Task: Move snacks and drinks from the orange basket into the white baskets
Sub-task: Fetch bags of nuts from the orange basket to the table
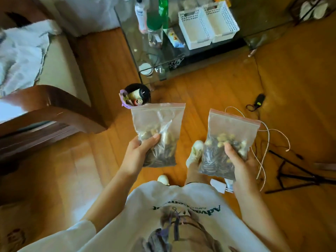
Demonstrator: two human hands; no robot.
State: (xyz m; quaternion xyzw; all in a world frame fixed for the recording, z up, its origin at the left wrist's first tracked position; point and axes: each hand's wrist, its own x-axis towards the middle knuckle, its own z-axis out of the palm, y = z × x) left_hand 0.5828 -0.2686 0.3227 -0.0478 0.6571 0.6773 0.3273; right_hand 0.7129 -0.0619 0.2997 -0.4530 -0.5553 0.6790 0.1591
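My left hand grips a clear zip bag of nuts and seeds by its lower part, held upright over the wooden floor. My right hand grips a second zip bag of mixed snacks the same way, a little to the right. Two white slotted baskets stand side by side on the glass table ahead, and what shows of their insides holds nothing. The orange basket is out of view.
On the glass table's left part stand a green bottle, a white bottle, a glass jar and a small snack pack. A dark round bin sits on the floor below. A wooden chair is left; cables and a tripod lie right.
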